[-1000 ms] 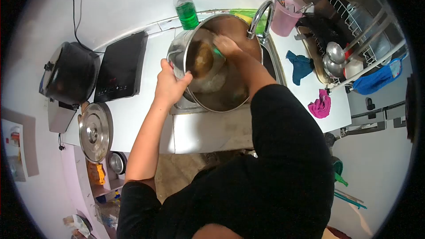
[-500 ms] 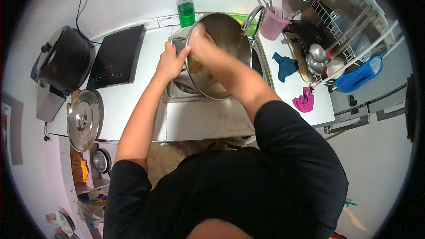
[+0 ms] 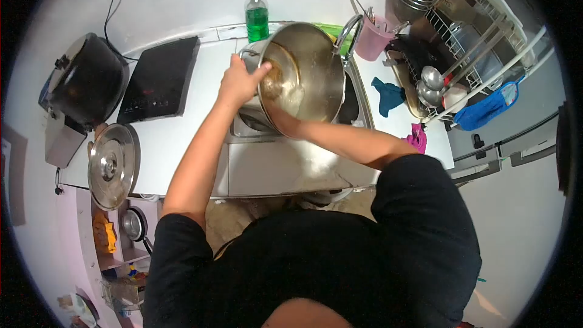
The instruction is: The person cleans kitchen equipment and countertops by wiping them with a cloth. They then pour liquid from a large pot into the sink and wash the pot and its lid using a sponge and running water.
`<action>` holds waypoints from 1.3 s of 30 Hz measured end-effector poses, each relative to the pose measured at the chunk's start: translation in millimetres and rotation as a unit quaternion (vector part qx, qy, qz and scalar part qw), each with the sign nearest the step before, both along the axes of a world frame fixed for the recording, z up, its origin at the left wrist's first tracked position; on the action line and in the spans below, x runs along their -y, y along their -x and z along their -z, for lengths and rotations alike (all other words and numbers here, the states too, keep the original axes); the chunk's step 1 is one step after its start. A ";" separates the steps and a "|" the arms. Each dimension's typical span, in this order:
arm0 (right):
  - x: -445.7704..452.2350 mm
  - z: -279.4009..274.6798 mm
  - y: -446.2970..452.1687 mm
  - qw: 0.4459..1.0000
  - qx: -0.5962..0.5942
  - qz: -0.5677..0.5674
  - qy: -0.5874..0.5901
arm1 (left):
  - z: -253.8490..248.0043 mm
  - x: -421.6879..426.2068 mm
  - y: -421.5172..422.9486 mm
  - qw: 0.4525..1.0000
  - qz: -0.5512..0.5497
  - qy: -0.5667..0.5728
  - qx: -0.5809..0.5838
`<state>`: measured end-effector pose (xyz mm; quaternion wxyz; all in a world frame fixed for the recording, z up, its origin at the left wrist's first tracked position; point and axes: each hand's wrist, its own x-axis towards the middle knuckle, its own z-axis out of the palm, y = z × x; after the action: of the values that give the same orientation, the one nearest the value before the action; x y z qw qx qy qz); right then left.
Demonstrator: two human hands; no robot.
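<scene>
A large steel pot [image 3: 322,67] is tilted over the sink [image 3: 361,94], its open mouth facing me. Brownish residue and wet streaks mark its inside. My left hand [image 3: 241,83] grips the pot at its left side by the loop handle, thumb over the rim. At the lower left of the pot's mouth is my right hand [image 3: 277,112], low against the inner wall. Its fingers are blurred and partly hidden, so whatever it may hold does not show. The curved faucet [image 3: 349,30] stands at the pot's right edge.
Behind the pot stands a bottle of green liquid [image 3: 257,18]. To the left are an induction cooker [image 3: 161,79], a black pot [image 3: 85,85] and a steel lid [image 3: 112,167]. Rightward are a pink cup [image 3: 371,39], a teal cloth [image 3: 387,96] and a dish rack [image 3: 486,54].
My right hand has moved down from the pot's upper left rim to the lower left of its mouth. My left hand stays at the handle.
</scene>
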<state>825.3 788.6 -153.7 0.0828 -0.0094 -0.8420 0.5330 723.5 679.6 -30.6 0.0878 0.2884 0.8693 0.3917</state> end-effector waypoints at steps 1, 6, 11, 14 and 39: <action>-26.7 47.9 -22.1 0.953 0.094 -0.134 -0.257 | 3.3 0.2 2.2 0.999 0.023 0.021 -0.020; -219.2 -44.1 -16.7 0.695 0.121 -0.091 -0.703 | -10.2 -3.8 -3.4 0.995 0.065 0.065 -0.032; -212.3 -66.5 34.6 0.559 -0.106 -0.020 -0.822 | -14.7 -10.9 -2.9 0.993 0.071 0.056 -0.073; -151.2 20.0 -17.7 0.537 0.242 -0.005 -0.808 | -7.8 -4.3 1.9 0.995 0.080 0.041 -0.044; -30.3 105.7 125.9 0.888 -0.159 0.122 -0.413 | 4.1 -13.0 4.6 0.998 0.064 0.012 -0.013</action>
<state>699.4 818.9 -259.4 0.2764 0.0082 -0.9539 0.1168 718.9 692.6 -34.6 0.1051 0.3471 0.8548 0.3711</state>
